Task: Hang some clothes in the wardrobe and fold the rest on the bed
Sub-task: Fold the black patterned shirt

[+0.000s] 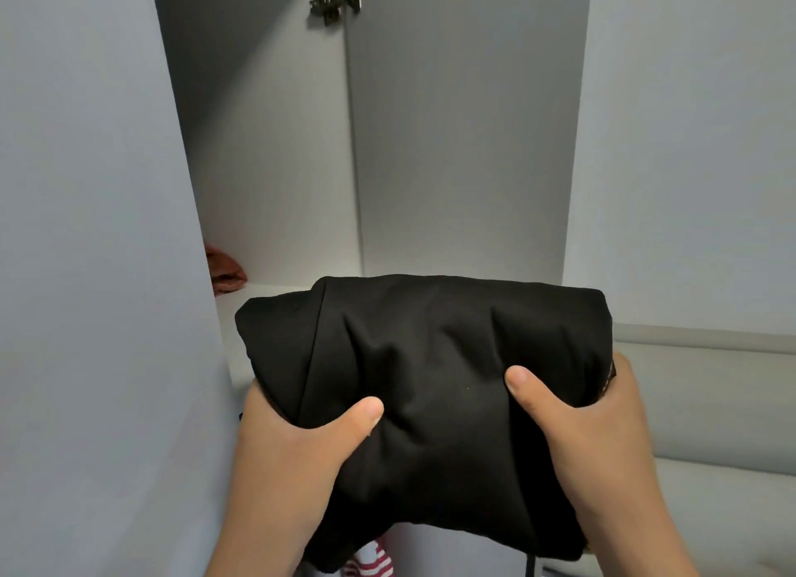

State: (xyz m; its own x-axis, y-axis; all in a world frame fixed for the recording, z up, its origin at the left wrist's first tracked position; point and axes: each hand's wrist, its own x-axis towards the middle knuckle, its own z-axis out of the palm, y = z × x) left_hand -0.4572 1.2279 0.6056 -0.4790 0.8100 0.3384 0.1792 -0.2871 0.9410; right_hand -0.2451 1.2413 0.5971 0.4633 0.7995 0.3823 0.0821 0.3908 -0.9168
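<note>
Both hands, left hand (297, 443) and right hand (573, 426), grip the folded black garment (430, 361) before the wardrobe shelf (267, 301); next, probably slide it in.

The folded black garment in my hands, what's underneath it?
Below the folded black garment, a bit of red-and-white striped fabric peeks out, and a thin black cord hangs down. Both hands' fingers under it are covered; only the thumbs show on top.

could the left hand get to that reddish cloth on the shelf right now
Probably not as things stand. The left hand grips the folded black garment together with the right hand, and the reddish cloth lies half hidden behind the wardrobe panel.
</note>
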